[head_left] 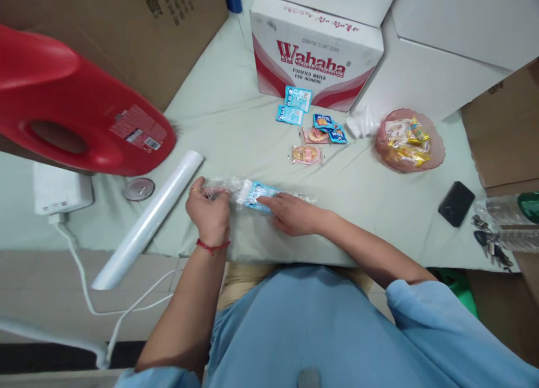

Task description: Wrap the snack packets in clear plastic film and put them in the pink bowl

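Note:
A small blue packet lies inside a crumpled clear plastic bag near the table's front edge. The bag's left end is pinched in my left hand, which wears a red string bracelet. Over the blue packet rests my right hand, its index finger stretched out onto the packet's surface. Some of its other fingers are partly hidden below the hand. Beyond my hands are two more blue packets, a wrapped biscuit and small dark-blue sachets.
A roll of clear film lies left, beside a round lid, a white charger and a large red jug. Behind stands a Wahaha carton. Rightward are a pink bowl of snacks, a black case and keys.

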A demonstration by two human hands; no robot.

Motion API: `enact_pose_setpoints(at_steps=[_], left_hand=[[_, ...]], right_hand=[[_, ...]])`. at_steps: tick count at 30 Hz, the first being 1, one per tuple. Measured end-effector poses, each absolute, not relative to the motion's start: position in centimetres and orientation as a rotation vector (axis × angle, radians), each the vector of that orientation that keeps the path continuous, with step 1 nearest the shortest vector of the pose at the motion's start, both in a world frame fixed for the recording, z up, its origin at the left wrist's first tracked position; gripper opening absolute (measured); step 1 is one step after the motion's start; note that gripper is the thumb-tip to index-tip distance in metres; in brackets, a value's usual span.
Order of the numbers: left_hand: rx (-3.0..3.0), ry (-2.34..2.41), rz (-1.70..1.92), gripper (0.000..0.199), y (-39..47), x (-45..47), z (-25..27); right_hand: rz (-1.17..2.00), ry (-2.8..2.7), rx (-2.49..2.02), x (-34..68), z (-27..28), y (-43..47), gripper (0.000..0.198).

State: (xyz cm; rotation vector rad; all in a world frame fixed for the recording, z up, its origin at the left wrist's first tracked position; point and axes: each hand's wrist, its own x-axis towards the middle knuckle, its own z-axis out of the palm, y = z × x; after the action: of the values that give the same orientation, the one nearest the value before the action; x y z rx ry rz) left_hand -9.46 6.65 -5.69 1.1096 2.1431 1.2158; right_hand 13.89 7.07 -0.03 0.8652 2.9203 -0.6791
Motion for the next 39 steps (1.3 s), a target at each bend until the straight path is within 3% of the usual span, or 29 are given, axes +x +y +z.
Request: enact_pose_setpoints(at_steps=[3, 7, 12, 16, 18, 20, 22, 26, 30, 34, 39], left_hand=[[0.960, 2.079, 1.343, 0.044, 6.1, -8.7, -4.7], [1.309, 2.005, 1.403, 0.022, 4.2, -5.6, -1.9], [1.960, 1.705, 1.021, 0.030, 1.7, -2.2, -1.3], [2.152, 1.657, 0.853, 0.035, 0.3, -1.7, -3.1], [2.242, 1.639, 0.831, 0.037, -0.2, -1.6, -3.9], [2.315, 1.637, 0.814, 0.040, -0.6, -1.6, -4.3], [2.362, 1.650, 0.791, 0.044, -0.9, -1.4, -4.5], [2.397, 1.664, 0.744, 0.047, -0.9, -1.4, -4.6], [2.401, 1.664, 0.726, 0.049, -1.0, -1.3, -4.8], [2.430, 1.688, 0.747, 0.039, -1.1, -1.6, -4.8], [2.451, 1.560, 0.784, 0.024, -2.1, -4.1, -5.1]], right_hand=[[-0.720, 2.832, 1.038, 13.8, -0.4, 6.7, 0.069], [-0.598, 2.782, 1.100, 12.4, -1.2, 6.2, 0.057], [-0.691, 2.839, 1.090, 13.3, -1.1, 5.4, 0.030], [-1.020, 2.972, 1.033, 17.1, -0.2, 4.3, 0.023], [-0.980, 2.970, 1.499, 19.0, -0.3, 3.5, 0.028], [-0.715, 2.798, 2.083, 20.3, -1.0, 2.7, 0.033], [-0.553, 2.650, 2.300, 21.1, -1.7, 2.0, 0.038], [-0.818, 2.711, 2.235, 21.4, -1.5, 1.8, 0.015], [-1.181, 2.584, 2.187, 18.9, 1.1, 4.1, 0.017], [-0.903, 2.546, 1.972, 12.5, 2.0, 7.6, 0.012], [-0.615, 2.637, 1.652, 7.0, 0.7, 8.7, 0.026]])
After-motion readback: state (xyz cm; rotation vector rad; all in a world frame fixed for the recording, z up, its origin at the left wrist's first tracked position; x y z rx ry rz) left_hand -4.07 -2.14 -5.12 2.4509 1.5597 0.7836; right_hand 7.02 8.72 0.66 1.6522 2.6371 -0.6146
